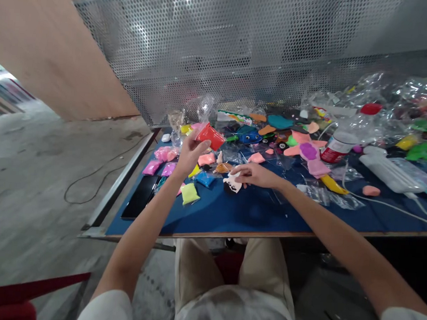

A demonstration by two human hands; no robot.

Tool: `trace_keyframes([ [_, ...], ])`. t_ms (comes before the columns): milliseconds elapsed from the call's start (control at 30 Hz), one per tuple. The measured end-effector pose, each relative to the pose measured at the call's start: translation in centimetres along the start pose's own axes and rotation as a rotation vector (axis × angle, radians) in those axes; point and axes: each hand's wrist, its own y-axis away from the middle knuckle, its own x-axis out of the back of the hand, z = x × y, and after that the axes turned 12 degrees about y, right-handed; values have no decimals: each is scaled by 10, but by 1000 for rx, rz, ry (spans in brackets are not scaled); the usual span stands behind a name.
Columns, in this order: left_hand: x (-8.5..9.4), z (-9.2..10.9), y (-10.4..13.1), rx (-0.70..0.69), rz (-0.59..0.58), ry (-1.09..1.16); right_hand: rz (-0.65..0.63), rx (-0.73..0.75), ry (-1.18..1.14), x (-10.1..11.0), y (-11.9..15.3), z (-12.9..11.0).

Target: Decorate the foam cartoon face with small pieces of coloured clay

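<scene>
My left hand (193, 151) is raised over the table's left part, its fingers closed on a red packet (211, 136) that looks like soft modelling clay. Lower and to the right, my right hand (253, 175) pinches the upper edge of a small white face figure (232, 184) with black markings. A brown piece (223, 168) lies just left of that figure. Between the hands and the table edge are a blue packet (205, 179) and a pale yellow-green packet (189, 194). Purple packets (151, 167) sit left of my left wrist.
A black tablet-like slab (141, 197) rests at the blue table's (210, 215) left edge. To the right are a pink-and-purple clay shape (314, 161), a clear bottle (339, 143) with a red cap, and a white power strip (391, 173) with cables. A perforated metal panel (220, 49) stands behind.
</scene>
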Motion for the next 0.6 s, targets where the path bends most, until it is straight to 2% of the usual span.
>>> trace_keyframes([
  [200,-2,-6,6,277,35,227,-236,-259,-158,-1,22,-17],
  [267,-5,-6,8,336,17,215,-332,-292,-137,-2,30,-22],
  [300,-7,-7,8,341,2,182,-324,-290,-94,-1,33,-24],
  [367,-9,-9,7,314,-35,96,-174,-244,22,4,36,-27],
  [467,-12,-15,5,236,-82,-11,193,-81,151,14,28,-33],
  [600,-16,-22,7,158,-183,-123,657,125,181,23,3,-42],
])
